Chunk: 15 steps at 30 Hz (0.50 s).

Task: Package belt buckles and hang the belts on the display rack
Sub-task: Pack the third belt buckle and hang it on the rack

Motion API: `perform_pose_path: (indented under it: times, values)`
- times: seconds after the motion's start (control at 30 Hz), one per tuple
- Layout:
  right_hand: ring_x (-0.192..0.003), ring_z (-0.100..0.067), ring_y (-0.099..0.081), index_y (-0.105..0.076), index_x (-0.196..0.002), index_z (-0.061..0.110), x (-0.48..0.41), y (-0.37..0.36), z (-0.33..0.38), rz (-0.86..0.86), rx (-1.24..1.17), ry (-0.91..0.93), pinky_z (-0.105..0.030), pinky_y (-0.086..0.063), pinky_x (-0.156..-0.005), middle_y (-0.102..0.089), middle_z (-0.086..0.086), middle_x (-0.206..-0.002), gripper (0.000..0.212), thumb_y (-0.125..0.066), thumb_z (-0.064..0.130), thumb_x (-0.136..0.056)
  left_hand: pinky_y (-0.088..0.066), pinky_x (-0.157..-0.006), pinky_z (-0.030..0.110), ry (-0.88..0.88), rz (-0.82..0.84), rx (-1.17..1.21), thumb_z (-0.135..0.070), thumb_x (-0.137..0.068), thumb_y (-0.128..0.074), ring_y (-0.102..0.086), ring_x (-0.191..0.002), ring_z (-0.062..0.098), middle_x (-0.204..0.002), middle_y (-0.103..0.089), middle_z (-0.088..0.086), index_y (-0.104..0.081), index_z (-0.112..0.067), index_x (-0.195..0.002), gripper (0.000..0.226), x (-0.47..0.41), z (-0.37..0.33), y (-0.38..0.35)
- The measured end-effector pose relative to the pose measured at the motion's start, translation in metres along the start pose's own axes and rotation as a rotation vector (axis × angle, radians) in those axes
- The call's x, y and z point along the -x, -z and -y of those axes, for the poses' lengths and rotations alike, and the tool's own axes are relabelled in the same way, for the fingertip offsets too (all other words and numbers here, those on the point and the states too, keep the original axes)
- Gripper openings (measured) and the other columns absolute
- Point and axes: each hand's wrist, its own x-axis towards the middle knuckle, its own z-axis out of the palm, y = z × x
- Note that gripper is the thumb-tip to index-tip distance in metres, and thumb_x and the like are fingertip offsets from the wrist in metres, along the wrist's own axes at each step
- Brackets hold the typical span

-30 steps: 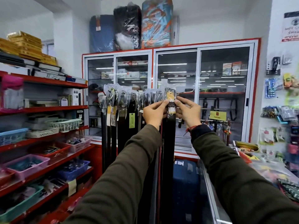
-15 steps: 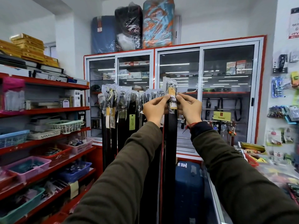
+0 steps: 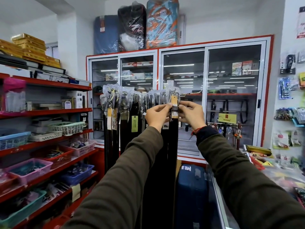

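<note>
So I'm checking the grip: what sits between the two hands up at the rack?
In the head view, the black belt's plastic-wrapped buckle end sits between left hand and right hand, both pinching it.

A row of dark leather belts [image 3: 125, 138], their buckles wrapped in clear plastic, hangs side by side from a display rack hidden behind them. On the red metal shelves [image 3: 54, 111] to the left sit white lattice plastic baskets [image 3: 66, 128], a pink plastic tray [image 3: 31, 169] and a blue plastic tray [image 3: 77, 174].
</note>
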Motion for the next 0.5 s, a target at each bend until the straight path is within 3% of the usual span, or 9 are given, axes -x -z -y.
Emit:
perform_pose_path:
  times: [0.1, 0.17, 0.23, 0.3, 0.37, 0.5]
  values:
    - [-0.119, -0.023, -0.064, -0.057, -0.136, 0.016, 0.006, -0.002, -0.013, -0.041, 0.245, 0.263, -0.041, -0.058, -0.095, -0.062, -0.01, -0.134, 0.037, -0.054, 0.018, -0.1, -0.064, -0.079, 0.038, -0.205, -0.004, -0.206, -0.026, -0.09, -0.073, -0.073, -0.091, 0.021, -0.092, -0.072, 0.0, -0.073, -0.015, -0.109, 0.022, 0.003, 0.004, 0.003]
    - [-0.141, -0.013, -0.041, -0.039, -0.15, 0.019, 0.012, -0.001, -0.023, -0.045, 0.4, 0.463, -0.027, -0.037, -0.116, -0.039, -0.004, -0.157, 0.049, -0.049, 0.022, -0.102, -0.057, -0.098, 0.037, -0.413, 0.036, -0.407, -0.021, -0.095, -0.065, -0.067, -0.105, 0.016, -0.115, -0.067, 0.002, -0.061, -0.015, -0.132, 0.037, 0.005, 0.009, 0.007]
    - [-0.154, -0.009, -0.014, -0.021, -0.157, 0.025, 0.015, -0.001, -0.033, -0.023, 0.534, 0.575, -0.016, -0.018, -0.117, -0.013, 0.006, -0.168, 0.058, -0.044, 0.027, -0.104, -0.037, -0.117, 0.031, -0.597, 0.105, -0.601, -0.017, -0.098, -0.056, -0.048, -0.136, 0.018, -0.151, -0.045, 0.006, -0.038, -0.019, -0.151, 0.056, 0.005, 0.016, 0.014]
    - [-0.157, -0.013, 0.004, -0.01, -0.16, 0.028, 0.016, -0.001, -0.04, 0.0, 0.629, 0.62, -0.014, -0.014, -0.114, 0.002, 0.012, -0.169, 0.062, -0.04, 0.031, -0.105, -0.024, -0.123, 0.03, -0.753, 0.155, -0.778, -0.015, -0.1, -0.049, -0.019, -0.154, 0.017, -0.168, -0.016, 0.001, -0.017, -0.022, -0.16, 0.068, 0.0, 0.021, 0.023]
    - [-0.157, -0.015, 0.01, -0.004, -0.16, 0.028, 0.013, -0.002, -0.044, 0.036, 0.684, 0.641, -0.018, -0.016, -0.119, 0.005, 0.012, -0.169, 0.063, -0.036, 0.033, -0.106, -0.026, -0.125, 0.039, -0.885, 0.202, -0.96, -0.017, -0.101, -0.045, -0.002, -0.158, 0.018, -0.171, -0.002, -0.001, -0.008, -0.021, -0.161, 0.07, -0.008, 0.024, 0.031]
    - [-0.156, -0.017, 0.012, 0.001, -0.16, 0.023, 0.002, -0.007, -0.049, 0.118, 0.777, 0.624, -0.039, -0.009, -0.129, 0.005, 0.008, -0.17, 0.063, -0.032, 0.033, -0.108, -0.013, -0.128, 0.048, -0.974, 0.283, -1.223, -0.024, -0.102, -0.039, 0.004, -0.158, 0.023, -0.171, 0.0, 0.0, -0.006, -0.02, -0.161, 0.068, -0.024, 0.027, 0.04]
